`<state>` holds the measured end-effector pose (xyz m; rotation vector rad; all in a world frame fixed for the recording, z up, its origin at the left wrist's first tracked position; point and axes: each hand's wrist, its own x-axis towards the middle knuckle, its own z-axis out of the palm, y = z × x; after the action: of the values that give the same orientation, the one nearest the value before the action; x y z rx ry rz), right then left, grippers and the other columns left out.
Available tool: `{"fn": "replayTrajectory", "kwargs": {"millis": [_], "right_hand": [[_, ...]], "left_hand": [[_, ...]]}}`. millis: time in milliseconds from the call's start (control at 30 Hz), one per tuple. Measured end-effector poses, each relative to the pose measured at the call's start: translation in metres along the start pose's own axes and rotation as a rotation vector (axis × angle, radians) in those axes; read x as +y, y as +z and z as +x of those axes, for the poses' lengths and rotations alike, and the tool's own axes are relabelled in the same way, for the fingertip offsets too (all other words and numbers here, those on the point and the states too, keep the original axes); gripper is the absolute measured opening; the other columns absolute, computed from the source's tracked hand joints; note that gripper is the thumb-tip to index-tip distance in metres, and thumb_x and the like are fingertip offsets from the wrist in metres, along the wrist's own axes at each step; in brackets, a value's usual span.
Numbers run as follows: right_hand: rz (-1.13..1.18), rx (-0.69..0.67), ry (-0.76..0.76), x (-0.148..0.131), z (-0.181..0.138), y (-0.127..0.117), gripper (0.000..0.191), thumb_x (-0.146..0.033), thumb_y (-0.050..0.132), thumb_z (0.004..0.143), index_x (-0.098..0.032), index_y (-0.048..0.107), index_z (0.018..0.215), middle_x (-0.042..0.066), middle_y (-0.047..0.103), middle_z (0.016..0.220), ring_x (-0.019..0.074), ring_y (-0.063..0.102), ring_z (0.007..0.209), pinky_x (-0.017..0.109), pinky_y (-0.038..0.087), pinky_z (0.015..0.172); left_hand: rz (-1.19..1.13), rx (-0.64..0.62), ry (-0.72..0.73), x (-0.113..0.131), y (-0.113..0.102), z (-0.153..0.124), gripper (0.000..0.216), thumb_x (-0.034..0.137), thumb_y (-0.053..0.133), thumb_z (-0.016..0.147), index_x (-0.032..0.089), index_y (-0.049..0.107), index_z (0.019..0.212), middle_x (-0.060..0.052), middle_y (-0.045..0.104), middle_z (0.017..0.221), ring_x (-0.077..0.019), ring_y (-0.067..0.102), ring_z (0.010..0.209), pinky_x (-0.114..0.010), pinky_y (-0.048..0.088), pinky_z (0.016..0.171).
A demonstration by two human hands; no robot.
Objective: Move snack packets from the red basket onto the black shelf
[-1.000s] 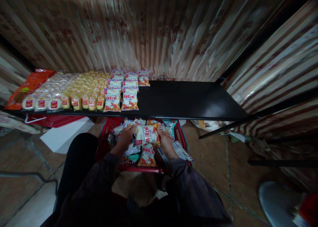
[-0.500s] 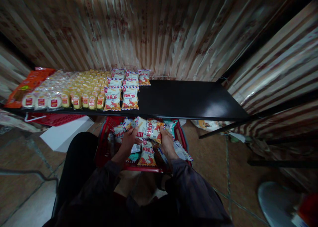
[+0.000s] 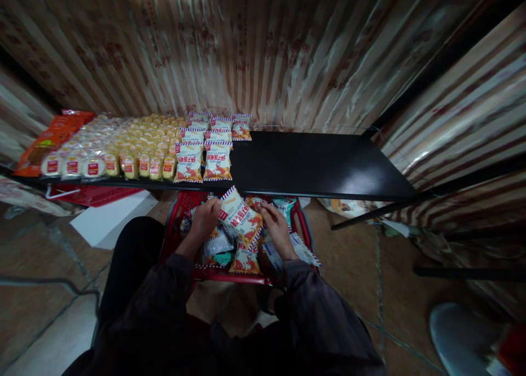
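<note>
My left hand [image 3: 204,221] is closed on the left edge of a white and orange snack bag [image 3: 241,216] with a striped border. The bag is tilted above a red basket [image 3: 305,231]. My right hand [image 3: 278,229] is at the bag's right side with fingers stretched out. Its fingertips are close to another reddish bag [image 3: 255,201] behind; whether they touch it I cannot tell. Beneath the held bag lies a similar snack bag [image 3: 246,260]. A teal bag [image 3: 285,207] and several other packets fill the basket.
A black shelf [image 3: 304,162] spans the front, above the basket's far rim. On its left stand rows of similar snack bags [image 3: 217,162], yellow wrapped cakes [image 3: 143,146] and an orange package [image 3: 51,143]. Below it are a second red basket [image 3: 96,195] and a white box [image 3: 113,218].
The held bag has turned, its left end rising and its right end dropping. My right hand has come off its right edge, fingers now stretched. The left hand has shifted slightly up and left.
</note>
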<state>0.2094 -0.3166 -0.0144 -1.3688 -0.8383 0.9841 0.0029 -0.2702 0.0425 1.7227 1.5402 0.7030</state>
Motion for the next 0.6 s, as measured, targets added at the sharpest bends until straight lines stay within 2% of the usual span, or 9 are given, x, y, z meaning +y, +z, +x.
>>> {"fn": "replayTrajectory", "kwargs": {"millis": [67, 167, 300, 367, 500, 600], "right_hand": [[-0.097, -0.089, -0.037, 0.000, 0.000, -0.001, 0.041, -0.056, 0.063, 0.077, -0.022, 0.072, 0.097, 0.006, 0.072, 0.103, 0.0242, 0.063, 0.100, 0.039, 0.046, 0.093], [-0.219, -0.244, -0.030, -0.002, -0.004, -0.001, 0.044, -0.060, 0.056, 0.080, -0.021, 0.073, 0.095, 0.004, 0.073, 0.095, 0.0230, 0.064, 0.091, 0.036, 0.047, 0.085], [-0.170, -0.393, 0.131, -0.007, -0.012, 0.000, 0.051, -0.066, 0.051, 0.080, -0.019, 0.070, 0.084, 0.002, 0.069, 0.079, 0.0188, 0.060, 0.072, 0.032, 0.047, 0.069], [-0.091, -0.426, 0.183, -0.012, -0.015, 0.001, 0.051, -0.068, 0.053, 0.078, -0.020, 0.067, 0.080, 0.001, 0.066, 0.076, 0.0164, 0.056, 0.067, 0.030, 0.045, 0.064], [-0.077, -0.453, 0.161, -0.021, -0.019, 0.005, 0.045, -0.066, 0.062, 0.074, -0.021, 0.062, 0.069, -0.001, 0.060, 0.068, 0.0132, 0.050, 0.062, 0.027, 0.040, 0.060], [-0.001, -0.421, 0.236, -0.020, -0.020, 0.008, 0.046, -0.066, 0.063, 0.072, -0.021, 0.064, 0.076, -0.001, 0.061, 0.068, 0.0127, 0.050, 0.059, 0.026, 0.040, 0.056]], "left_hand": [[0.042, -0.024, 0.046, 0.001, -0.002, 0.001, 0.031, 0.039, 0.035, 0.086, 0.020, 0.052, 0.068, 0.003, 0.051, 0.057, -0.0133, 0.049, 0.056, -0.024, 0.032, 0.054], [0.067, -0.055, 0.103, 0.004, -0.001, -0.001, 0.031, 0.039, 0.038, 0.085, 0.020, 0.055, 0.067, 0.002, 0.054, 0.061, -0.0131, 0.048, 0.059, -0.024, 0.032, 0.056], [0.062, -0.079, 0.128, 0.007, 0.005, -0.002, 0.032, 0.039, 0.040, 0.085, 0.019, 0.055, 0.064, 0.002, 0.052, 0.060, -0.0127, 0.047, 0.059, -0.024, 0.032, 0.057], [0.040, -0.078, 0.134, 0.008, 0.008, -0.002, 0.033, 0.039, 0.041, 0.084, 0.019, 0.053, 0.061, 0.003, 0.050, 0.058, -0.0124, 0.046, 0.058, -0.024, 0.032, 0.057], [-0.088, -0.068, 0.101, 0.014, 0.014, -0.001, 0.032, 0.041, 0.043, 0.082, 0.020, 0.054, 0.062, 0.003, 0.051, 0.058, -0.0127, 0.047, 0.058, -0.024, 0.033, 0.055], [-0.216, -0.063, 0.032, 0.016, 0.019, -0.002, 0.031, 0.045, 0.043, 0.082, 0.020, 0.054, 0.066, 0.004, 0.051, 0.057, -0.0125, 0.048, 0.054, -0.024, 0.035, 0.052]]}}
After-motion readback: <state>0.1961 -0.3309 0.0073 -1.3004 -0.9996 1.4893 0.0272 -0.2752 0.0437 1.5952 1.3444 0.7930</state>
